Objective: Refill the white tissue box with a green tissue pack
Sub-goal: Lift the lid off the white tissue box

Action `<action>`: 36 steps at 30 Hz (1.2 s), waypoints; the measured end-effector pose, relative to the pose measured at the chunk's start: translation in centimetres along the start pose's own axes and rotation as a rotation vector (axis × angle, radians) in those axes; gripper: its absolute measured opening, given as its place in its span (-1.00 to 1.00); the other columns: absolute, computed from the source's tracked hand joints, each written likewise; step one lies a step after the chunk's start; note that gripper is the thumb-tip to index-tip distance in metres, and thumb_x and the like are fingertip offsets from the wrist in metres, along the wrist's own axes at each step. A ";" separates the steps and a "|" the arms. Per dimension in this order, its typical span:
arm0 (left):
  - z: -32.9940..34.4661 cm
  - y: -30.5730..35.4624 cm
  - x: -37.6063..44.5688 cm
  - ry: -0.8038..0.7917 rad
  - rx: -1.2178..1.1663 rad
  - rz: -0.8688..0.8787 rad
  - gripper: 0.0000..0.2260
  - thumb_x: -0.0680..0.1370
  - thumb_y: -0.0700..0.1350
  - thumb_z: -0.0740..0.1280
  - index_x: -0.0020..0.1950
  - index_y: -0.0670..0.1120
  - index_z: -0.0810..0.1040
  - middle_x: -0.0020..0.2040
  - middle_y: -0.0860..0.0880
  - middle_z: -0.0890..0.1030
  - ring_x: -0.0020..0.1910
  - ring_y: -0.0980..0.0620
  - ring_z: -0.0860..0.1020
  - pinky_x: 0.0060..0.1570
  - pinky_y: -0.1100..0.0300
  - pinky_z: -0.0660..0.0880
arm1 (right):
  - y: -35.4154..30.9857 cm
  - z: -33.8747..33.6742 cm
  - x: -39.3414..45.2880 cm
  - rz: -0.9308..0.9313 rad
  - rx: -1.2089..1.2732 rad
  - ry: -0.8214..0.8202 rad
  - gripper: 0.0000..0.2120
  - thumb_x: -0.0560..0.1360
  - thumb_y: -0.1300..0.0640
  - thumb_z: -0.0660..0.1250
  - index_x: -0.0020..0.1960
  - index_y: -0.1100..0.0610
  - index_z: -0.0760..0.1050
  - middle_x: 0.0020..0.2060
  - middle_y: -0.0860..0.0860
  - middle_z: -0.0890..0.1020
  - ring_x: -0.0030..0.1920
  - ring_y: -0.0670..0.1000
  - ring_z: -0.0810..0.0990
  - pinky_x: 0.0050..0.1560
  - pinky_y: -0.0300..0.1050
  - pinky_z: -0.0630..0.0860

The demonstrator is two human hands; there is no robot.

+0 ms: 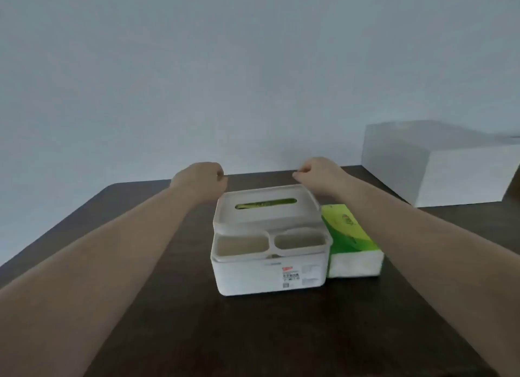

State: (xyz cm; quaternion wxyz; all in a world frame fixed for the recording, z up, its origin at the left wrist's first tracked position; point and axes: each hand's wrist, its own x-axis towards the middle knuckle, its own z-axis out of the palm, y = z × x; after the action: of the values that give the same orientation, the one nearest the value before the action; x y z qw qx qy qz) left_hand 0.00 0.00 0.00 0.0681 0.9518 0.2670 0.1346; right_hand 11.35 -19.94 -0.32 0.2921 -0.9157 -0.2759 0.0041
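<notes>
- White tissue box (270, 275): plastic, rounded corners, standing upright near the middle of the dark wooden table (281, 334). A printed label with a red mark sits on its near wall. Two open compartments show along its near top edge, the wider to the left, the smaller to the right.
- Lid (267, 209): white, slotted, resting over the rear part of the tissue box, its near edge slightly raised above the compartments. Green shows through the long slot; what it belongs to cannot be told.
- Green tissue pack (351, 244): lying flat on the table, touching the right wall of the tissue box, white end facing the viewer, green printed face up.
- Left hand (201, 181): fingers curled in, at the rear left corner of the lid, just beside it. Whether it grips the lid edge cannot be told.
- Right hand (316, 174): fingers curled in, at the rear right corner of the lid; grip likewise unclear. The green tissue pack lies nearer the viewer than this hand, below the right forearm, apart from it.
- White block (439, 165): large, blurred, well to the right of the tissue box at the table's rear.
- Wall (225, 67): plain, pale, behind the table.
</notes>
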 end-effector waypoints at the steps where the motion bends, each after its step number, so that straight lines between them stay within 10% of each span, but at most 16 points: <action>1: -0.1 -0.4 -1.1 -0.017 -0.018 -0.013 -0.68 0.55 0.03 0.12 0.21 0.03 0.53 0.17 0.03 0.60 0.14 -0.06 0.55 0.05 0.09 0.48 | 0.2 0.1 -1.0 0.006 0.009 -0.009 -0.67 0.57 0.04 0.20 -0.01 0.26 0.62 -0.04 0.15 0.67 0.01 0.16 0.59 -0.04 -0.06 0.48; 5: -0.8 -1.4 -4.7 -0.094 -0.070 -0.031 -0.77 0.51 0.06 0.16 0.00 -0.03 0.52 -0.04 0.02 0.59 -0.08 -0.03 0.53 -0.11 0.14 0.45 | -0.5 -0.5 -5.1 0.121 -0.047 -0.050 -0.76 0.55 0.07 0.17 -0.10 0.21 0.52 -0.20 0.12 0.58 -0.30 0.11 0.51 -0.40 -0.18 0.35; 11: -1.2 -1.2 -6.9 -0.219 -0.290 -0.087 -0.75 0.49 -0.04 0.23 -0.33 -0.10 0.30 -0.38 -0.04 0.37 -0.39 -0.06 0.33 -0.32 0.20 0.28 | -1.5 -1.3 -7.1 0.251 -0.059 -0.101 -0.73 0.50 0.15 0.16 -0.10 0.32 0.56 -0.20 0.20 0.67 -0.31 0.15 0.58 -0.16 -0.08 0.58; 17: -0.2 -0.9 -6.6 -0.240 -0.310 -0.164 -0.81 0.42 -0.13 0.21 -0.36 -0.12 0.27 -0.38 -0.09 0.33 -0.35 -0.08 0.31 -0.27 0.15 0.28 | -1.4 -1.2 -7.0 0.321 -0.054 -0.091 -0.83 0.47 0.23 0.14 -0.24 0.26 0.43 -0.35 0.14 0.56 -0.32 0.15 0.52 -0.22 -0.10 0.44; 22: 0.2 -0.8 -6.2 -0.249 -0.319 -0.175 -0.88 0.38 -0.24 0.16 -0.35 -0.14 0.26 -0.44 -0.08 0.29 -0.46 -0.04 0.23 -0.41 0.23 0.16 | -0.8 -0.3 -6.2 0.343 -0.050 -0.160 -0.72 0.51 0.24 0.18 0.07 0.37 0.56 -0.02 0.25 0.67 -0.18 0.16 0.55 -0.09 -0.06 0.50; 36: -2.4 -0.9 -6.5 0.023 -0.352 -0.062 -0.79 0.46 -0.14 0.21 -0.36 -0.09 0.27 -0.40 0.00 0.31 -0.40 -0.02 0.27 -0.39 0.20 0.20 | -2.1 -1.5 -6.2 0.264 0.068 0.100 -0.76 0.46 0.34 0.15 -0.39 0.22 0.32 -0.40 0.13 0.43 -0.41 0.08 0.38 -0.43 -0.20 0.26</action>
State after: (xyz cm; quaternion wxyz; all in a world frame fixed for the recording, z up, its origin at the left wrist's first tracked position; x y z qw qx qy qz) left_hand -6.48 -2.49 0.69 0.2345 0.9149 0.2694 0.1880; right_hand 5.31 -22.49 1.09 0.3333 -0.9326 -0.1381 0.0062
